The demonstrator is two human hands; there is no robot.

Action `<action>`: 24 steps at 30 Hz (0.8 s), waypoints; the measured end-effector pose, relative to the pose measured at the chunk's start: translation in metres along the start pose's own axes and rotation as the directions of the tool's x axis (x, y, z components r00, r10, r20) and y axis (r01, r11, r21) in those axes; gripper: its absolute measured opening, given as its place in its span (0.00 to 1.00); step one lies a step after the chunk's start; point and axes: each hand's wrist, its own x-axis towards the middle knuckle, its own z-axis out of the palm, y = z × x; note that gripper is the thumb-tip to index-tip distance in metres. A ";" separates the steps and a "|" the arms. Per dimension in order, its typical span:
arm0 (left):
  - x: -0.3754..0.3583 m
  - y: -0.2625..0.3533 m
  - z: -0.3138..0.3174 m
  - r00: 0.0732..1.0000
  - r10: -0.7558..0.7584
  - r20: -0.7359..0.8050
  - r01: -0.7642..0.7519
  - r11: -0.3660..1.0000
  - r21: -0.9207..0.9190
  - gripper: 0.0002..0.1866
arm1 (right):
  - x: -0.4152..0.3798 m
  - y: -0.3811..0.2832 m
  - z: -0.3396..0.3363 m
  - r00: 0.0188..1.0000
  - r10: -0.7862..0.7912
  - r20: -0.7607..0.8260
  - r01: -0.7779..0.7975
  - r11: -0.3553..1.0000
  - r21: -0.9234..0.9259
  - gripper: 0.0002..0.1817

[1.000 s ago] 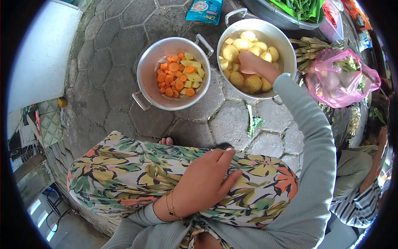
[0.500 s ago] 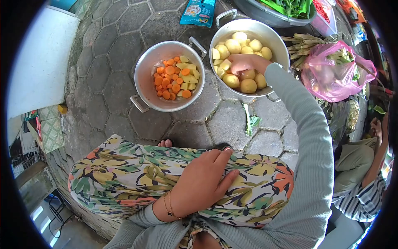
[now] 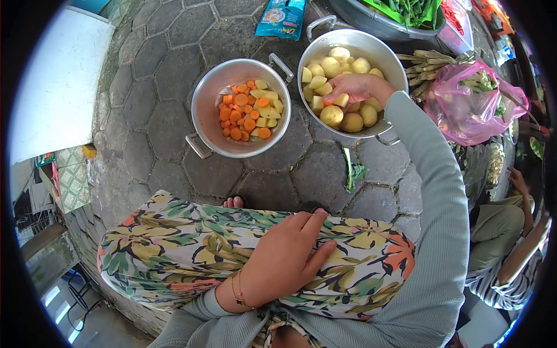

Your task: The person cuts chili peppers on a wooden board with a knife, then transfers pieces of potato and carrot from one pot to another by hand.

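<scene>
My right hand [image 3: 358,87] is over the large pot [image 3: 400,64] with its fingers closed around a cut potato piece [image 3: 342,100]; part of the grip is hidden. Whole peeled potatoes [image 3: 352,122] and more cut chunks fill that pot around the hand. To its left stands a smaller metal pot [image 3: 200,110] holding sliced carrots [image 3: 235,116] and potato pieces [image 3: 268,111]. My left hand [image 3: 284,255] lies flat on my lap across the flowered cloth [image 3: 191,249], fingers stretched out, nothing in it.
A blue packet [image 3: 282,20] and a grey basin [image 3: 383,26] of green leaves lie beyond the pots. A pink plastic bag [image 3: 464,110] with vegetables is at right. A leafy scrap [image 3: 351,171] lies on the paving. Another person's knee [image 3: 499,226] shows far right.
My right hand has risen from among the potatoes and turned, now showing a cut piece in its fingers. My left hand stays put. The other person's hand at right has shifted.
</scene>
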 end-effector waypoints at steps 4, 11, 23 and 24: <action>0.000 0.000 -0.001 1.000 0.007 0.002 -0.007 1.000 -0.002 0.23 | -0.004 0.001 -0.007 0.996 -0.032 -0.079 0.028 0.998 -0.058 0.24; 0.000 0.001 0.000 1.000 0.009 -0.001 -0.009 1.000 0.005 0.23 | 0.006 0.005 -0.004 0.988 -0.091 -0.121 0.080 0.992 -0.098 0.20; 0.001 0.000 0.000 1.000 0.025 -0.004 -0.025 1.000 0.010 0.24 | 0.010 0.002 0.042 0.932 -0.343 -0.116 0.098 0.548 -0.830 0.14; 0.001 0.000 0.000 0.999 0.031 -0.008 -0.031 0.999 0.006 0.24 | 0.010 0.004 0.046 0.933 -0.343 -0.110 0.103 0.546 -0.832 0.14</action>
